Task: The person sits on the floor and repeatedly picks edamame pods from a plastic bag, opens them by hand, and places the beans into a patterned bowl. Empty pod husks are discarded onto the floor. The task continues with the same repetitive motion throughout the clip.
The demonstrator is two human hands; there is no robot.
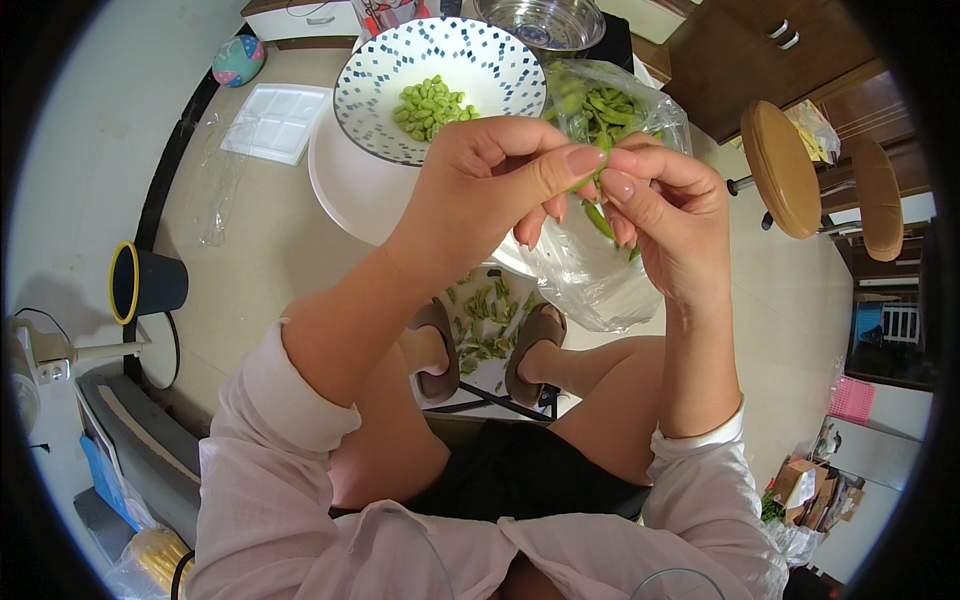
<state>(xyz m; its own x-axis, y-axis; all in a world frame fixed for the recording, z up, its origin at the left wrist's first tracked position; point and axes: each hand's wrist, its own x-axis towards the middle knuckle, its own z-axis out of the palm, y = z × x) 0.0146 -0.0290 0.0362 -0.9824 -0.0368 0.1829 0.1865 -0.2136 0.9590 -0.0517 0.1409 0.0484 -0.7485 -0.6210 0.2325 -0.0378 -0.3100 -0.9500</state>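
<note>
Between the fingertips of both hands is a green edamame pod [602,144], partly covered by my thumbs. My left hand [510,169] pinches it from the left, thumb on top. From the other side, my right hand [660,199] grips its end between thumb and forefinger. Behind my left hand stands a white bowl [480,52] with blue square specks, holding a small heap of shelled green beans [431,106]. A clear plastic bag [600,292] with whole pods [611,105] lies beyond and below my right hand. Bowl and bag rest on a round white table [356,187].
Empty husks [487,322] are scattered low down between my slippered feet. A steel basin [544,26] stands behind the bowl. To the left are a white compartment tray [274,124] and a dark bin [154,285]. A tan stool seat [780,169] stands at right.
</note>
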